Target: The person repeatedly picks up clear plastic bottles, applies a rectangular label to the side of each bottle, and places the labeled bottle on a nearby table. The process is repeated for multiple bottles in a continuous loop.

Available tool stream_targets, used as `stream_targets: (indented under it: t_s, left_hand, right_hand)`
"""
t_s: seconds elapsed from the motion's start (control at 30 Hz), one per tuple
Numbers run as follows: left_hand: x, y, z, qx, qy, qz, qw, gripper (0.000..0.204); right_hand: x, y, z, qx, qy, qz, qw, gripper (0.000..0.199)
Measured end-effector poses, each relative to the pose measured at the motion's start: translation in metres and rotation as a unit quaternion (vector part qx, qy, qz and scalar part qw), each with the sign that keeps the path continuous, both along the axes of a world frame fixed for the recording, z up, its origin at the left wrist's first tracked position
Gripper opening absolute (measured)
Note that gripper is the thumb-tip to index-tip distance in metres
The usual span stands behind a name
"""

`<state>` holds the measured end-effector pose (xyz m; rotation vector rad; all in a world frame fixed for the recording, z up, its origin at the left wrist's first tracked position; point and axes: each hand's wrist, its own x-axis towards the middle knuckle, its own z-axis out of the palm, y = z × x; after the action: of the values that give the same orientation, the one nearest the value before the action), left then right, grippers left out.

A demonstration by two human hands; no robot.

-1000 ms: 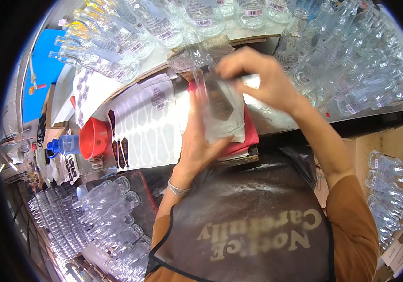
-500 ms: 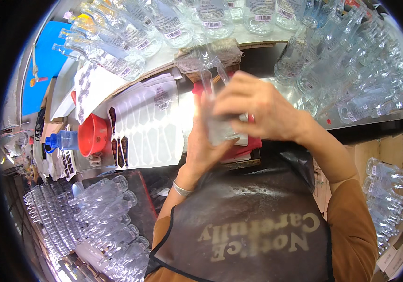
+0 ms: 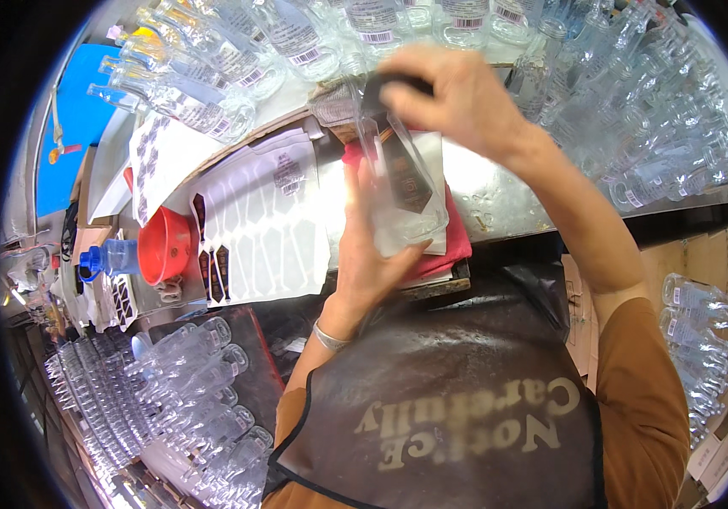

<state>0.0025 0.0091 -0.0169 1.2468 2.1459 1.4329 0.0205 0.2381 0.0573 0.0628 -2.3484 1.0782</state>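
A clear glass bottle (image 3: pixel 422 222) lies with its neck pointing away from me, over a red cloth (image 3: pixel 457 237). My left hand (image 3: pixel 364 246) grips it from the left, thumb near its base. On its upper face shows a dark decal (image 3: pixel 408 180) with small reddish marks. Above the neck, my right hand (image 3: pixel 466 97) is blurred by motion, fingers bent round a black flat thing (image 3: pixel 385 88) whose kind I cannot make out. Under the neck sits a folded grey rag (image 3: pixel 330 106). White paper (image 3: pixel 434 153) shows beneath the bottle.
Left of the bottle lies a decal sheet (image 3: pixel 275 229) beside a red bowl (image 3: pixel 163 246) and a blue-capped bottle (image 3: pixel 114 257). Rows of labelled glass bottles (image 3: pixel 296 42) line the far side. More bottles crowd the right (image 3: pixel 627 161) and lower left (image 3: pixel 203 365).
My right hand has moved from over the bottle's body up past its neck, uncovering the dark decal and the black thing. My left hand keeps its hold in nearly the same place.
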Motion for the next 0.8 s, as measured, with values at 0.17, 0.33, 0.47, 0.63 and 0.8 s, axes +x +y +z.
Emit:
stream_targets:
  t_s: [0.17,0.33,0.47,0.63,0.8]
  left_hand:
    - [-0.003,-0.003,-0.010,0.040,0.028,0.010,0.999,0.120]
    - [0.004,0.002,0.003,0.031,0.068,0.018,0.997,0.119]
    - [0.008,0.009,0.012,-0.023,0.094,0.047,0.994,0.128]
    - [0.007,0.007,0.002,0.023,0.082,0.043,0.995,0.120]
    - [0.009,0.012,0.008,0.090,-0.022,0.015,0.996,0.121]
  right_hand:
    - [0.056,-0.025,-0.027,0.075,0.051,0.160,0.983,0.020]
    - [0.055,-0.021,-0.013,0.037,0.006,0.156,0.987,0.016]
    - [0.007,0.013,-0.010,0.037,0.059,-0.042,0.997,0.020]
    - [0.092,-0.024,-0.031,0.009,0.008,0.128,0.992,0.026]
    - [0.118,-0.018,-0.043,-0.335,-0.218,0.076,0.913,0.023]
